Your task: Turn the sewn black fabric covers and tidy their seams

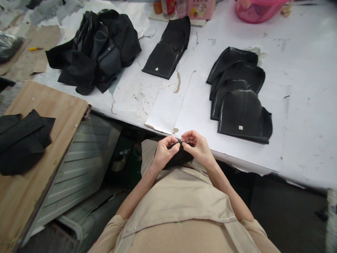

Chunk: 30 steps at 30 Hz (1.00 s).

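Observation:
Between my hands, over my lap at the table's front edge, is a black leather-like piece (179, 159). My left hand (166, 151) pinches its upper edge from the left, thumb against fingers. From the right, my right hand (197, 146) grips the same edge, and the two thumbs nearly meet. The lower part of the piece hangs down, partly hidden by my hands and apron. To the right on the table lies an overlapping row of several similar black pieces (243, 112), the front one bearing a small white label. Another short black stack (168, 49) lies farther back.
The white-covered table (297, 105) has a torn front edge. A heap of black material (97, 49) lies at the back left. More black pieces (23, 144) rest on a wooden board (60, 105) at left. A pink basin (258, 10) and jars (168, 7) stand at the back.

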Tool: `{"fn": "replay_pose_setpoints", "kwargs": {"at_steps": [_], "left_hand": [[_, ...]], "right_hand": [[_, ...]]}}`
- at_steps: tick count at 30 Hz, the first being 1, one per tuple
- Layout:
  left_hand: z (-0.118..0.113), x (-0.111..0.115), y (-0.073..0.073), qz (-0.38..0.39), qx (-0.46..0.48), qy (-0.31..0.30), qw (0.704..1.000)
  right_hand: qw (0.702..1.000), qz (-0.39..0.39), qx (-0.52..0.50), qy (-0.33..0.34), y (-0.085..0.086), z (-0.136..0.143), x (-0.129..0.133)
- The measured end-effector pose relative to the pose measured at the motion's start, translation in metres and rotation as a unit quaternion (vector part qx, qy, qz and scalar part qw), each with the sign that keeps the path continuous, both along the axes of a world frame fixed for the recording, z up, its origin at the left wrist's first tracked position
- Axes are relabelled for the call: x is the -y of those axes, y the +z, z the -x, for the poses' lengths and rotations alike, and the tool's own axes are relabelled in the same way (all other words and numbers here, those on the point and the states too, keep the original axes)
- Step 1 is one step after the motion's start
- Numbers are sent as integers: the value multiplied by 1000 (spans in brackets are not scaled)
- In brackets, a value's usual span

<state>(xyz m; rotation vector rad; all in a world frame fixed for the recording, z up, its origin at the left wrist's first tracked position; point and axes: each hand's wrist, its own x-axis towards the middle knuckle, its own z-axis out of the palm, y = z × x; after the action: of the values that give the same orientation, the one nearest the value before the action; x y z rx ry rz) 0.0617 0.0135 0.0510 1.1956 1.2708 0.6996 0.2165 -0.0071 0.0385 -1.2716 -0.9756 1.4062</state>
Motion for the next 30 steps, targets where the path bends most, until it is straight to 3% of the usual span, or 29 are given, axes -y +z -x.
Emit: {"fn": "replay_pose_setpoints", "kwargs": {"at_steps": [7, 20, 23, 27, 30], "left_hand": [[0, 0, -3, -17, -17, -3, 1000], [-1, -1, 0, -43, -46, -19, 998], [-1, -1, 1, -37, -38, -7, 999], [-1, 0, 2, -17, -23, 5, 1000], [-1, 1, 0, -12, -12, 1, 1000]], "right_hand": [[998, 30, -53, -17, -3, 3, -1], [1000, 6, -16, -20, 0, 6, 1], [1000, -1, -18, 16, 3, -1, 3], [992, -46, 2, 117, 5, -16, 7], [986, -77, 60, 134, 3, -20, 8]]}}
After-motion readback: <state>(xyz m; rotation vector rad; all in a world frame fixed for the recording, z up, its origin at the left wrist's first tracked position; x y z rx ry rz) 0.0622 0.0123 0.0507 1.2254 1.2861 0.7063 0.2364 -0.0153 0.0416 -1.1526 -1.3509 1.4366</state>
